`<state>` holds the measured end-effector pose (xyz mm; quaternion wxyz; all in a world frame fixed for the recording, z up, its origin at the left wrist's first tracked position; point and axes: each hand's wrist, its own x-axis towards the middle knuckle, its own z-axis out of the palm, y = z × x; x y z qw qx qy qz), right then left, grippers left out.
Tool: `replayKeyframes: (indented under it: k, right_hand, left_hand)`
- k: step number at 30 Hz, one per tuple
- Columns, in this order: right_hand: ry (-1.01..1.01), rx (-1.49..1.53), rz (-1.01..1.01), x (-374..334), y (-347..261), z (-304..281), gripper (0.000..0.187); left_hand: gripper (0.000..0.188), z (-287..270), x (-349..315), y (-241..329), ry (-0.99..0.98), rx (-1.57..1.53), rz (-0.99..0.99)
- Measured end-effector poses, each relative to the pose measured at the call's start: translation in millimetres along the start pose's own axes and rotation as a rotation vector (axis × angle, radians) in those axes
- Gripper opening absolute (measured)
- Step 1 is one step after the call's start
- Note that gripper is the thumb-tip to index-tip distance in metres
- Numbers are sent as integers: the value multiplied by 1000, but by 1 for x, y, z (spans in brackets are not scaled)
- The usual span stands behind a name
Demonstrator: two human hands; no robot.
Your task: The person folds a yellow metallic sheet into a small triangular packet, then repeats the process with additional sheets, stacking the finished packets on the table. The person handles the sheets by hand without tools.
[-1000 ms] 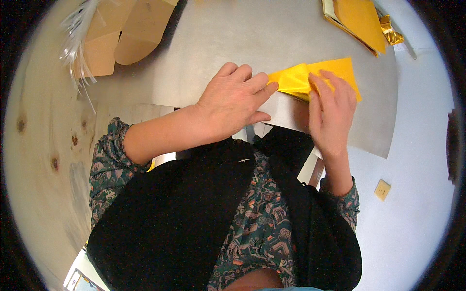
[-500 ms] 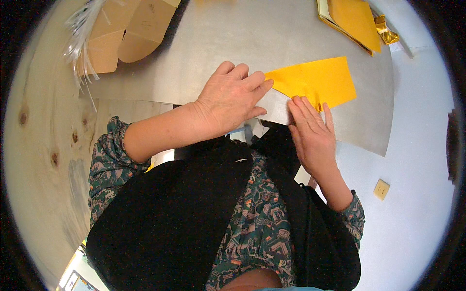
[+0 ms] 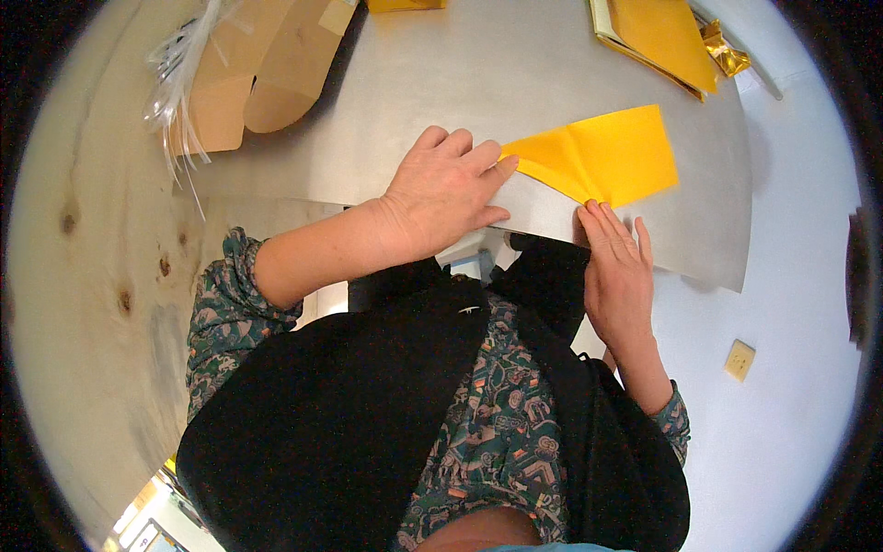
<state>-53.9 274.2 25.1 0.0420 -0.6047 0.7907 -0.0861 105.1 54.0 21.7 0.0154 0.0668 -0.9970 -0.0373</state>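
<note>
A yellow sheet [image 3: 621,152], which looks like folded paper, lies on the grey table [image 3: 432,69] near its front edge. Its broad end points right and it narrows toward the left, with a crease running across it. My left hand [image 3: 446,189] has bent fingers closed on the narrow left tip, which they partly hide. Lower right of the sheet, my right hand [image 3: 621,276] lies with fingers stretched out. Its fingertips touch the sheet's near corner at the table edge.
A brown cardboard box [image 3: 285,78] stands at the far left, with clear plastic strips [image 3: 184,115] beside it. Stacked yellow sheets [image 3: 658,41] and a shiny gold wrapper [image 3: 727,51] lie at the far right. Another yellow piece [image 3: 405,5] shows at the top edge.
My right hand has slid right and slightly down along the sheet, its fingers now at the near corner. The left hand keeps its hold. The view has shifted a little.
</note>
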Motion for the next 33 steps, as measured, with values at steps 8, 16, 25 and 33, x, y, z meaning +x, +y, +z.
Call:
replayKeyframes:
  k: [8,16,25,33]
  right_hand:
    - [122,17,-39,1,2,5,47]
    - [101,23,-19,4,-3,6,47]
    - [102,36,-29,3,-4,3,53]
    - [96,56,-19,1,0,2,54]
  left_hand:
    - [57,-8,0,18,289,-19,37]
    - [57,26,23,58,273,-293,118]
    - [58,33,-12,8,268,-176,59]
    - [60,22,-21,-7,195,-173,42]
